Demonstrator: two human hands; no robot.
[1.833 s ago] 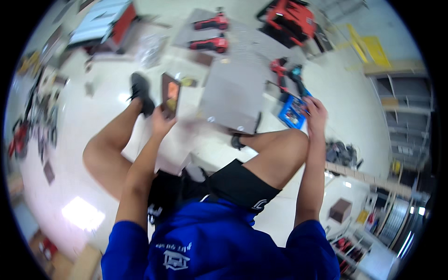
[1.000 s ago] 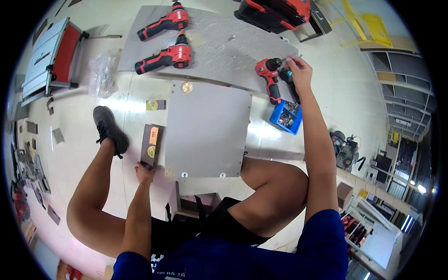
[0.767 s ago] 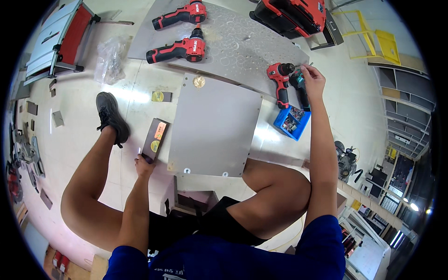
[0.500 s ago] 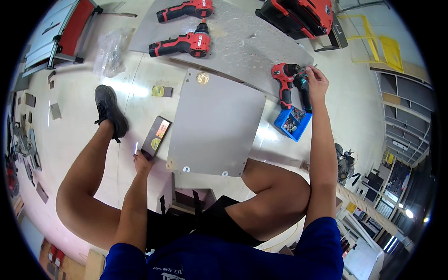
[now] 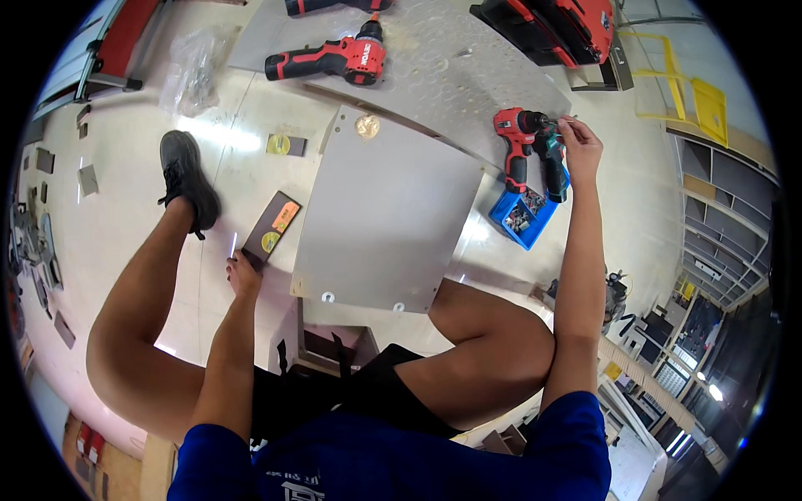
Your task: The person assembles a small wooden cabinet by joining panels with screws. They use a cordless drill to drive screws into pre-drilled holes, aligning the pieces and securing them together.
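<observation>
My left hand [image 5: 243, 274] is closed on the near end of a small dark brown board [image 5: 274, 225] with an orange label and a round yellow sticker. A thin white stick-like piece [image 5: 234, 244] stands up beside those fingers; whether they hold it I cannot tell. At the right, my right hand [image 5: 581, 144] pinches what looks like the drill bit in front of the red-and-black cordless drill [image 5: 517, 144]. A teal-and-black drill [image 5: 552, 164] stands beside it, partly covered. Between my hands lies a large grey panel [image 5: 386, 213], with holes and two white rings near its front edge.
A blue box [image 5: 524, 237] of small hardware sits below the drills. Another red drill [image 5: 362, 60] lies on the grey board [image 5: 451, 79] behind. My shoe [image 5: 189, 179], a small sticker-marked block [image 5: 286, 145] and a clear plastic bag [image 5: 194, 73] are at left. A red-and-black case [image 5: 547, 32] stands at the back.
The view has shifted a little, so the scene sits slightly differently. My left hand still grips the brown board, and my right hand stays by the drill's tip.
</observation>
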